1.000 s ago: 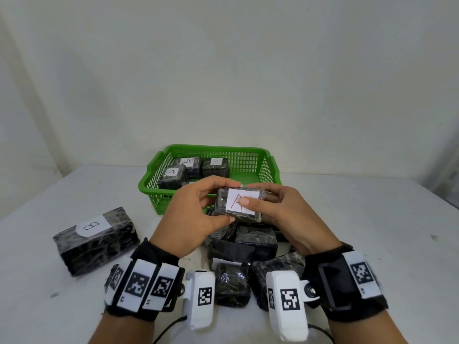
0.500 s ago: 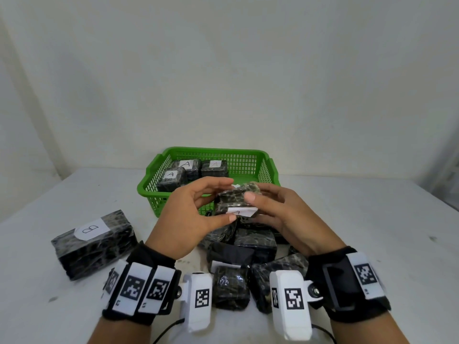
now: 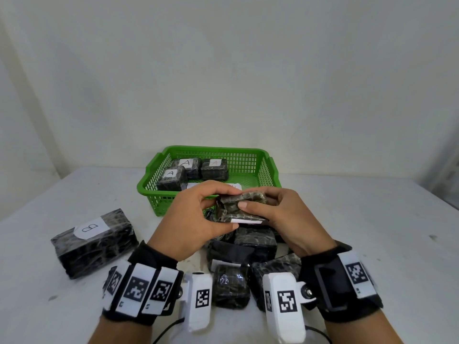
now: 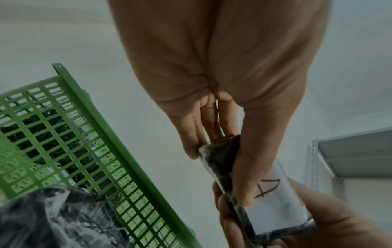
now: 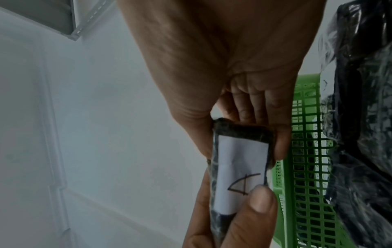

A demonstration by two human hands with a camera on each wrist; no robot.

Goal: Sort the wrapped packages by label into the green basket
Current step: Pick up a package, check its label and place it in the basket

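Both hands hold one small dark wrapped package (image 3: 238, 210) just in front of the green basket (image 3: 149, 187). My left hand (image 3: 196, 219) pinches its left end, my right hand (image 3: 278, 212) grips its right end. Its white label faces down and toward me; the wrist views show an "A" on the package (image 4: 269, 198) and the same package (image 5: 239, 169). The green basket (image 4: 70, 139) holds three "A" packages (image 3: 171, 178) at its back left and a white label near its front. The basket wall (image 5: 305, 176) stands just beyond the package.
A larger package labelled "B" (image 3: 94, 240) lies on the white table at the left. A pile of several dark wrapped packages (image 3: 248, 256) sits under and behind my hands. A grey metal shelf (image 4: 356, 156) stands off to the right.
The held package has been rotated forward: its "A" label faced up at me a second ago and now points down, with only its edge visible from above. Both hands kept hold.
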